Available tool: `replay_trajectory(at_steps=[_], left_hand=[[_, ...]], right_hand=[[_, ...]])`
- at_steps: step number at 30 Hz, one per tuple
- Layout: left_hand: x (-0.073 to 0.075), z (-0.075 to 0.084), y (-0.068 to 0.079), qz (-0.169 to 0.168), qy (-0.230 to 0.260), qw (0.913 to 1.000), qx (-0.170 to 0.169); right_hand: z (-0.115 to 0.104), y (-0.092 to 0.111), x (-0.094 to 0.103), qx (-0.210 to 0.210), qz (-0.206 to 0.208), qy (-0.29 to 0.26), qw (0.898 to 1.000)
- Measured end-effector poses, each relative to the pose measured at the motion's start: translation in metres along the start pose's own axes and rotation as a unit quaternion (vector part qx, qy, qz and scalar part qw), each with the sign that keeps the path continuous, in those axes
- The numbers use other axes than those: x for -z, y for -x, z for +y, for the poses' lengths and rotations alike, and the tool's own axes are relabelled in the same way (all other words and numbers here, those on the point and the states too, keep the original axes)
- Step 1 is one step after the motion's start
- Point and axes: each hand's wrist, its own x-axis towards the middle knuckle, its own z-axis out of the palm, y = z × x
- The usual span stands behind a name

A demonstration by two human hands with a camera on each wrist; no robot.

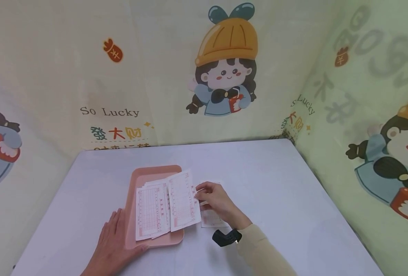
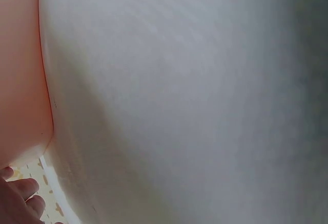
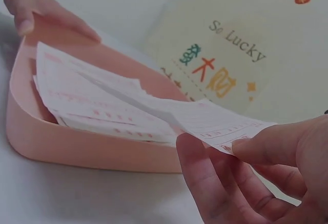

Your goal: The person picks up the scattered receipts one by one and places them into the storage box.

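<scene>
A pink tray (image 1: 131,230) holds a loose pile of white paper slips (image 1: 150,214) printed with red tables. My right hand (image 1: 216,201) pinches another printed slip (image 1: 184,199) by its right edge, between thumb and fingers. In the right wrist view that slip (image 3: 215,124) slants up over the tray's rim, its far part against the pile. One more printed slip (image 1: 212,219) lies on the table, partly under my right hand. My left hand (image 1: 112,239) rests with straight fingers along the tray's left side, its thumb at the near edge.
The white table (image 1: 259,168) meets a patterned cloth wall (image 1: 162,76) at the back and another on the right. A black band with a camera (image 1: 226,237) sits on my right wrist.
</scene>
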Motion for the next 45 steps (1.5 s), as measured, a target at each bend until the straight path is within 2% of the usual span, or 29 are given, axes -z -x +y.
replay_trajectory(at_steps=[16,24,31,38,45], left_hand=[[0.0,-0.001,0.001,0.018,0.002,0.9997,-0.016],[-0.003,0.0,0.003,0.023,0.002,0.9995,-0.02],[-0.001,0.0,0.002,0.011,-0.002,0.9999,-0.012],[0.0,0.001,0.001,0.002,-0.001,1.0,-0.005],[0.002,0.002,0.0,-0.013,-0.002,0.9999,0.007]], right_hand=[[0.008,-0.005,-0.027,0.0,0.003,0.012,1.0],[0.005,-0.005,-0.035,-0.003,-0.033,0.002,0.999],[0.008,-0.003,-0.028,0.0,-0.03,0.021,0.999],[0.01,-0.003,-0.018,0.005,-0.028,0.006,1.0],[0.008,-0.001,-0.003,0.011,-0.017,0.029,0.999]])
